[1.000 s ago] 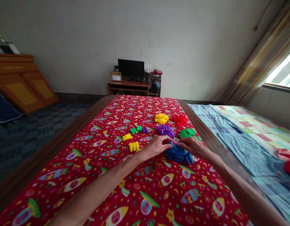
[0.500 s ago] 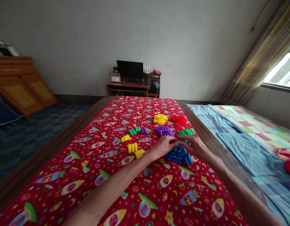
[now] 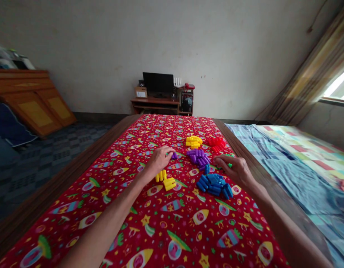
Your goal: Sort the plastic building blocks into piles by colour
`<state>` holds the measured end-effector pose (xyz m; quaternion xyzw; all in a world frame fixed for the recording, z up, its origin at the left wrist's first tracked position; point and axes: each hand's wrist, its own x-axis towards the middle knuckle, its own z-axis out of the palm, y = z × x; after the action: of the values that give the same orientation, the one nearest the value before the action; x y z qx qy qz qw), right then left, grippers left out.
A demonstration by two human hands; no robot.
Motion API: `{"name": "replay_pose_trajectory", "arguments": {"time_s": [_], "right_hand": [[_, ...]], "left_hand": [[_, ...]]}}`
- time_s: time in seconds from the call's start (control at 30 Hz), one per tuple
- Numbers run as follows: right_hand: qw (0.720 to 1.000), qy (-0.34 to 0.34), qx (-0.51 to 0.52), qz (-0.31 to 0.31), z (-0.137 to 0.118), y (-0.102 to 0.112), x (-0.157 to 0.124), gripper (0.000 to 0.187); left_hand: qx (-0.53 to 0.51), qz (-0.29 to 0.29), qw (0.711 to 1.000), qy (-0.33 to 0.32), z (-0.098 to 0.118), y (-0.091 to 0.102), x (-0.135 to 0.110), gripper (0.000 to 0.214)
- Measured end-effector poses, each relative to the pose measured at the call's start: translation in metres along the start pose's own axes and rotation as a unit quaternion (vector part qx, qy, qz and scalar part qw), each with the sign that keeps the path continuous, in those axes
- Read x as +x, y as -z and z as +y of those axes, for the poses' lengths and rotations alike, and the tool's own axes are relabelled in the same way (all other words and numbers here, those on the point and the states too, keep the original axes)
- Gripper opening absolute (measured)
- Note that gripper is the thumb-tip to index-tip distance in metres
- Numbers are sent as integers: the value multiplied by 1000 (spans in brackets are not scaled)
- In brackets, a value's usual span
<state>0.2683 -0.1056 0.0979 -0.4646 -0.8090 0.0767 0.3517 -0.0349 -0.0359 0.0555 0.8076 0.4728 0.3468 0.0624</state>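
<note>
My left hand (image 3: pixel 160 157) reaches over the cloth with its fingers drawn together, right beside a small purple plastic piece (image 3: pixel 174 155). What those fingers hold, if anything, is hidden. My right hand (image 3: pixel 234 167) is closed in a pinch above the green pieces (image 3: pixel 230 165), covering most of them; I cannot make out what is in it. Between the hands lie a purple pile (image 3: pixel 199 157) and a single blue piece (image 3: pixel 207 169). The larger blue pile (image 3: pixel 215 184) is nearer to me. Yellow pieces (image 3: pixel 169 183) rest in small rows by my left wrist.
Farther back sit a yellow pile (image 3: pixel 193 142) and a red pile (image 3: pixel 216 143). A red patterned cloth (image 3: pixel 177 223) covers the table, with its wooden edge (image 3: pixel 255 163) showing. To the right is a bed (image 3: pixel 289 178); a monitor (image 3: pixel 158 83) stands on a desk ahead.
My left hand has moved left, away from the blue pile to the small purple piece. My right hand has shifted slightly right. A lone blue piece now shows beside the purple pile.
</note>
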Motion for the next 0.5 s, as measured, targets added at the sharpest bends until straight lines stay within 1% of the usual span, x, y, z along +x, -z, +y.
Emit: {"name": "replay_pose_trajectory", "arguments": {"time_s": [0.03, 0.07, 0.13, 0.17, 0.23, 0.3, 0.33, 0.4, 0.47, 0.5], "right_hand": [[1000, 10, 6, 6, -6, -3, 5, 37], [1000, 20, 11, 13, -12, -6, 11, 37], [999, 37, 25, 26, -24, -14, 21, 36], [998, 43, 33, 30, -29, -19, 25, 35], [997, 48, 47, 30, -34, -25, 31, 34], [998, 39, 42, 31, -32, -26, 32, 35], [999, 26, 28, 37, -28, -25, 32, 36], [999, -10, -23, 47, -15, -20, 28, 40], [995, -43, -84, 34, 1, -15, 22, 43], [992, -54, -109, 14, 8, -14, 19, 43]], "left_hand": [[37, 7, 999, 39, -15, 3, 1, 24], [66, -1, 996, 68, -29, 4, 2, 26], [92, -30, 991, 91, -47, 0, 2, 34], [94, -45, 990, 91, -51, -5, 2, 40], [97, -67, 990, 80, -51, -15, 2, 51], [113, -94, 987, 62, -45, -25, 3, 56], [123, -106, 985, 55, -41, -28, 4, 54], [140, -121, 982, 47, -35, -32, 5, 45], [144, -117, 981, 49, -32, -34, 6, 34], [145, -113, 982, 50, -31, -34, 6, 30]]}}
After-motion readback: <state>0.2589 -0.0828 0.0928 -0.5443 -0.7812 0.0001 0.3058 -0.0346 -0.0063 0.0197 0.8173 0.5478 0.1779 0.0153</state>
